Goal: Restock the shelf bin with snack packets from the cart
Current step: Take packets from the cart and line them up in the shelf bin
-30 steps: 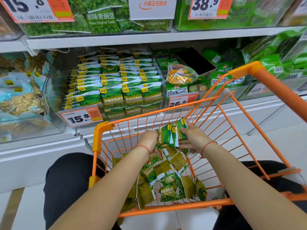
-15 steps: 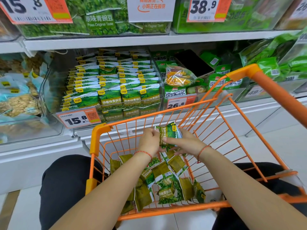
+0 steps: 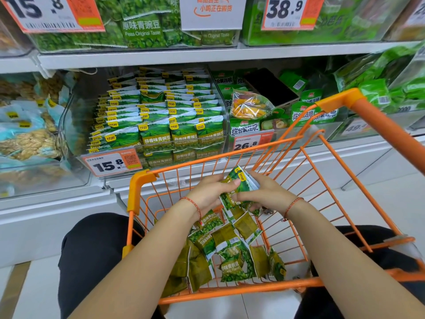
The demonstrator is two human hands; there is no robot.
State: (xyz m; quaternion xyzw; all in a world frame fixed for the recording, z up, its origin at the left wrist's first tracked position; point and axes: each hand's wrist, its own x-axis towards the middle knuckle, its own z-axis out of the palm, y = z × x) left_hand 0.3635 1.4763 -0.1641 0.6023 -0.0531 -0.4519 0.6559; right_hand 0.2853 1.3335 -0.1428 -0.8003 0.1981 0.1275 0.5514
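Note:
Both hands meet over the orange wire cart [image 3: 232, 153]. My left hand [image 3: 210, 193] and my right hand [image 3: 268, 194] are shut together on a small stack of green pea snack packets [image 3: 239, 184], held above the cart's floor. Several more green packets [image 3: 225, 252] lie loose in the bottom of the cart. Straight ahead, the clear shelf bin [image 3: 76, 125] with the 15.8 price tag [image 3: 112, 163] holds tidy upright rows of the same garlic pea packets [image 3: 170, 120].
A neighbouring bin [image 3: 250, 143] priced 26.8 holds mixed vegetable crisp bags and a black phone [image 3: 270, 87]. At left, a bin of light blue nut bags [image 3: 25, 137]. An upper shelf [image 3: 161, 55] carries larger green pea bags. My dark-trousered knees flank the cart.
The packets that were spread between my hands have been squeezed into one tight stack. Both hands moved slightly left and closer together.

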